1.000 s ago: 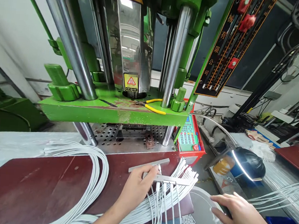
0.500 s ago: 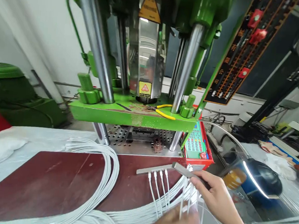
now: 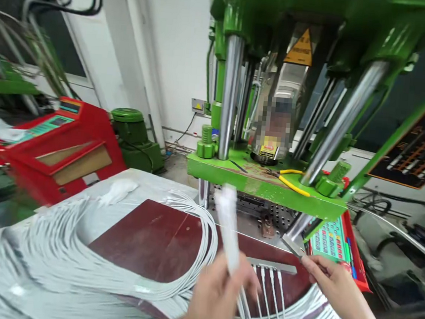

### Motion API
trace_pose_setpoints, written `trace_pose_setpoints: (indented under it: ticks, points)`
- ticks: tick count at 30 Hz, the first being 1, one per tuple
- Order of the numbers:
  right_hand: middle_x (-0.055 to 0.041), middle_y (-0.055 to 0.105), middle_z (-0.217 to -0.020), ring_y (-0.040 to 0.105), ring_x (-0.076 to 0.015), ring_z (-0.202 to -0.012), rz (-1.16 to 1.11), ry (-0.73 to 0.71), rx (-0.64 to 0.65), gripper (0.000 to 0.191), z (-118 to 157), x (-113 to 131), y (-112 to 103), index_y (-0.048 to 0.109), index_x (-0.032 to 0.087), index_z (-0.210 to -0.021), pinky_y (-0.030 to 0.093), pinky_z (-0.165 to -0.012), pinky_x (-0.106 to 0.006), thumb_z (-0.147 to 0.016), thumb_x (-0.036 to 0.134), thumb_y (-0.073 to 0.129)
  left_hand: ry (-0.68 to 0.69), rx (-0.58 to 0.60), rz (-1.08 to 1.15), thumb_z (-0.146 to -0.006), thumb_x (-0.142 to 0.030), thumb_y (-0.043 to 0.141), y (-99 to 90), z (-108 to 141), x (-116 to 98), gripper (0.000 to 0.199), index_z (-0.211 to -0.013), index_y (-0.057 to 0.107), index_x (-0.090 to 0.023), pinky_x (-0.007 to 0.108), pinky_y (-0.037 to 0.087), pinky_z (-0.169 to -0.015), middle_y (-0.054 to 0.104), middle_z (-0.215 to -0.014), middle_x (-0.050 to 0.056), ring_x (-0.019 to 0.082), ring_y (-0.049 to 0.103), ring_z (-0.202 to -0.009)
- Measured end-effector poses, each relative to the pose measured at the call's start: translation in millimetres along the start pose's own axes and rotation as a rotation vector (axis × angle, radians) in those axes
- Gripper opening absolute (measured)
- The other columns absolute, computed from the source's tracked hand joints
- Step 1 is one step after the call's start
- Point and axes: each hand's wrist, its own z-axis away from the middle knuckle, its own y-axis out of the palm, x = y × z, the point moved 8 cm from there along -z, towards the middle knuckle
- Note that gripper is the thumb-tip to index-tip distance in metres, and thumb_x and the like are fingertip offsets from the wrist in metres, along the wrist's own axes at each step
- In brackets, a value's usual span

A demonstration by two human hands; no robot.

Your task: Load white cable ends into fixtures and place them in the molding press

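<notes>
My left hand (image 3: 219, 291) is closed round a bundle of white cable ends (image 3: 228, 215), which points up and is blurred by motion. With my right hand (image 3: 330, 276) I pinch the end of a grey metal bar (image 3: 293, 247). A second metal bar (image 3: 273, 266) lies on the dark red board (image 3: 157, 239), with several white cables (image 3: 272, 299) attached along its lower edge. Coiled white cables (image 3: 211, 239) curve over the board to the left of my hands.
Behind the board stands a green press (image 3: 262, 181) with yellow-handled pliers (image 3: 294, 184) on its ledge. A red control box (image 3: 356, 251) is at right. Many white cables (image 3: 58, 265) spread at left, near a red machine (image 3: 68, 152).
The view has swung left. My left hand has come up from the cables with a white bundle in it. My right hand still holds its bar, now clear of the cables.
</notes>
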Motion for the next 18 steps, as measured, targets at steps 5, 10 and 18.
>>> trace_pose_setpoints:
  ticks: [5,10,18]
  points:
    - [-0.0011,0.067,-0.080,0.063,-0.0214,-0.076,0.108,-0.123,0.114,0.029,-28.6,16.0,58.9,0.059,0.021,-0.100,0.045,-0.068,-0.028,-0.087,0.046,0.052,0.004,-0.874,-0.981,-0.092,-0.047,0.026,-175.7,-55.4,-26.9,0.045,-0.083,0.058,-0.017,0.027,0.043,-0.068,0.064,-0.073,0.007,0.019,0.060,-0.070]
    - [-0.0069,0.067,-0.082,0.065,-0.0264,-0.078,0.523,-0.281,0.041,0.014,-54.4,38.9,92.3,0.056,0.017,-0.096,0.044,-0.064,-0.032,-0.093,0.029,0.051,-0.370,-0.736,-1.121,-0.077,-0.046,0.051,-260.9,-92.0,22.6,0.039,-0.055,0.057,-0.014,0.037,0.043,-0.061,0.061,-0.056,0.017,0.034,0.062,-0.066]
    - [-0.0100,0.060,-0.096,0.055,-0.0269,-0.096,0.611,-0.431,0.010,0.013,-69.1,60.9,118.1,0.062,0.015,-0.093,0.046,-0.080,-0.035,-0.086,0.026,0.064,-0.221,-0.395,-1.142,-0.087,-0.055,0.030,-176.3,-88.5,29.0,0.049,-0.061,0.050,-0.019,0.030,0.039,-0.067,0.058,-0.060,0.006,0.025,0.060,-0.071]
